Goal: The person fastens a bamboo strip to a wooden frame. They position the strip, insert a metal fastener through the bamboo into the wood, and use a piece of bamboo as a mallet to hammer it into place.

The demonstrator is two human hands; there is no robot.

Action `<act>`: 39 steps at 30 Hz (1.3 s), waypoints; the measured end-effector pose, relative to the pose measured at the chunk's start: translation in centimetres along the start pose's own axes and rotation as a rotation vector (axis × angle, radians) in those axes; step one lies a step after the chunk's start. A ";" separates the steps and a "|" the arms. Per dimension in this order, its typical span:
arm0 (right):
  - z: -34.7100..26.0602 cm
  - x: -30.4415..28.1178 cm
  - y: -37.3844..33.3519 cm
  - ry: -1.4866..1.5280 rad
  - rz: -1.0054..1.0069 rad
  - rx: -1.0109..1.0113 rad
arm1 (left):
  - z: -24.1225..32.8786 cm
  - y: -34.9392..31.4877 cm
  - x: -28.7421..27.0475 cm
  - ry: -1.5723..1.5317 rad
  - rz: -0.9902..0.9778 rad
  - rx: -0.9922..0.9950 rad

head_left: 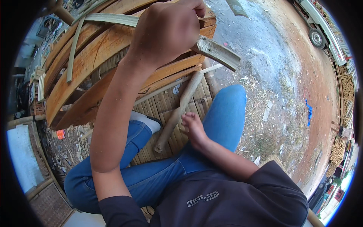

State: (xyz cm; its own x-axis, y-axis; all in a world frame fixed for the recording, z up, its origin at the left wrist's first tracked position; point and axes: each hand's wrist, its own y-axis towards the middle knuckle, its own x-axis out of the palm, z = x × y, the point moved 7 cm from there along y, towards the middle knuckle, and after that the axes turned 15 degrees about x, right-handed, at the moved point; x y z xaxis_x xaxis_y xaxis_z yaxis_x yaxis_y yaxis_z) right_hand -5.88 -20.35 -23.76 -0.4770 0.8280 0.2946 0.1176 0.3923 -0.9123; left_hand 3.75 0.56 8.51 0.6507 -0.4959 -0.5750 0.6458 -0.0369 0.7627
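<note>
My left hand (166, 32), at the top middle, is raised with its back toward me and closed around a split bamboo piece (219, 53). The grooved, cut end of that piece sticks out to the right of the hand. On the hand's other side a pale strip (111, 19) runs left; whether it is the same piece is hidden behind the hand. Loosely curled, my right hand (195, 130) is over my right thigh, with nothing visible in its fingers. Just left of it a round brown stick (170, 126) slants across the bamboo slats (145, 117).
Curved wooden boards (85, 75) form a large slatted piece at upper left, with a thin strip (75, 53) lying across it. My crossed legs (227, 109) are on the slats. Bare ground (272, 68) with shavings extends right, toward a parked vehicle (317, 36) and stacked poles (346, 83).
</note>
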 end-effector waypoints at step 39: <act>0.7 1.7 1.8 0.287 -0.061 0.020 | -6.4 2.1 3.0 0.003 -0.232 0.012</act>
State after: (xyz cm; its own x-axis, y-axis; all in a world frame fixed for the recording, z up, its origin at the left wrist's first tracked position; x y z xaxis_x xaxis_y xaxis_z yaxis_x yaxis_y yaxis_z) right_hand -7.11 -18.52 -25.10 -0.2165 0.8839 0.4145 0.0779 0.4389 -0.8952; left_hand 9.66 4.53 6.49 0.4864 -0.4699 -0.7366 0.7736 -0.1603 0.6131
